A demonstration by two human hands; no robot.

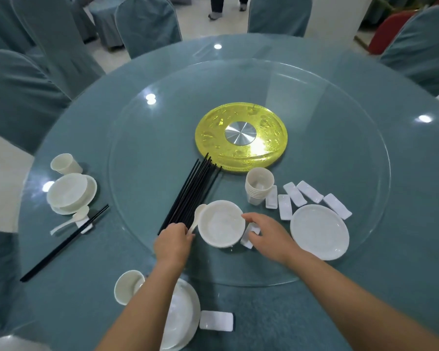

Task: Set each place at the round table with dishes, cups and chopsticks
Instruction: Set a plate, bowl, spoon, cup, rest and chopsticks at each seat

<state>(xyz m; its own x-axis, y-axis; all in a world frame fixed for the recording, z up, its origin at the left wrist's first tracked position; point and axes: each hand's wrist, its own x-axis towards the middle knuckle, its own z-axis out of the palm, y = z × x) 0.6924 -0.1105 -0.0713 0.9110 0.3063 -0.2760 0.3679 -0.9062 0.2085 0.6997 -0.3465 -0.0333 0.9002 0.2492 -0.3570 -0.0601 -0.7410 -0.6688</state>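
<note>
Chopsticks (pixel 192 193): being kept in a black bundle on the glass turntable (pixel 340 138), left of the bowl (pixel 221 224).
Left hand (pixel 173 240): spoon (pixel 197 219) handle being pinched.
Right hand (pixel 269 235): chopstick rest (pixel 249 238) being gripped beside the bowl.

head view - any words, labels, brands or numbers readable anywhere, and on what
None can be read.
The yellow turntable base carries embossed patterns, too blurred to tell whether they are characters.
The white bowl, plate, stacked cups and chopstick rests show no printing.
</note>
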